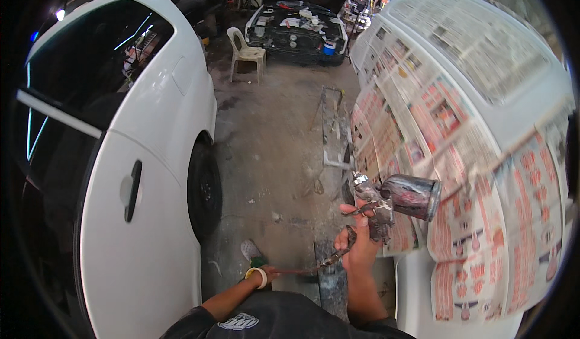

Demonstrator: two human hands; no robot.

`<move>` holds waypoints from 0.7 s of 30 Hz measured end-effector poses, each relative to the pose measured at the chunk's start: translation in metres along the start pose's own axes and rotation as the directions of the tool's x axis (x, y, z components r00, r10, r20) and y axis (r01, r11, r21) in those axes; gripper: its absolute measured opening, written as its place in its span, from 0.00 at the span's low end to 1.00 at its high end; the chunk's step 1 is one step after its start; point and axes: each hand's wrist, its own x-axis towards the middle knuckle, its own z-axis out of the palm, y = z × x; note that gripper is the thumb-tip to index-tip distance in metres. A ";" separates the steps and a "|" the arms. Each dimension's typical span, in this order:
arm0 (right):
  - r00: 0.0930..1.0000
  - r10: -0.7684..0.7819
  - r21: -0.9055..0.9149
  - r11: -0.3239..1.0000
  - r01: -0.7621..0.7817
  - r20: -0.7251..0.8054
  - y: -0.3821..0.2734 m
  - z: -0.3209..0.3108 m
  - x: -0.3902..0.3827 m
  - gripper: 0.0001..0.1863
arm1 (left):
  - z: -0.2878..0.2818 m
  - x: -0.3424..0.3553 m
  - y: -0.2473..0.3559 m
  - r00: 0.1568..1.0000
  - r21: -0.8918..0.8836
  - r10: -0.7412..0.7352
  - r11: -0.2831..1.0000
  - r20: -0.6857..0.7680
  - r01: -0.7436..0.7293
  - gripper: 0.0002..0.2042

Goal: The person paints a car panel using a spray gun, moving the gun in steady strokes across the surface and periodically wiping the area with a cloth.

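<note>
Left hand (269,272), bottom centre of the frame, pale band (263,276) on the wrist; fingers look closed round a thin hose (299,271) — small in view; hose runs right and up to the spray gun (379,211). Gun is right of centre, gripped in the right hand (360,245), fingers wrapped round its handle; dark, smeared cup (412,198) sticks out to the right, tipped on its side. White car (142,266) fills the left of the frame, dark wheel (205,188) facing the aisle; pale vehicle (417,291) on the right, mostly under newspaper sheets (471,266). Farther — plastic chair (248,52), upper centre-left; car front (296,43) at top centre, clutter on it, blue container (329,48) at its right.
</note>
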 end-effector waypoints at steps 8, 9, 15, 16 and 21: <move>0.969 0.086 -0.143 0.988 -0.053 0.232 0.009 0.108 0.165 0.19 | -0.231 0.093 -0.040 0.976 0.150 -0.159 0.979 0.149 0.136 0.23; 0.962 0.122 -0.149 0.985 -0.087 0.243 0.012 0.120 0.182 0.19 | -0.228 0.113 -0.073 0.977 0.294 0.064 0.948 0.204 -0.124 0.22; 0.887 0.435 -0.440 0.834 -0.333 0.154 0.065 0.119 0.287 0.15 | -0.278 0.207 -0.098 0.756 -0.399 -0.361 0.681 0.547 0.614 0.23; 0.930 0.347 -0.392 0.877 -0.278 0.117 0.079 0.122 0.305 0.15 | -0.295 0.226 -0.104 0.771 -0.341 -0.405 0.725 0.491 0.599 0.22; 0.950 0.309 -0.260 0.922 -0.286 0.052 0.149 0.126 0.426 0.17 | -0.422 0.328 -0.131 0.934 0.259 -0.349 0.897 -0.082 0.358 0.20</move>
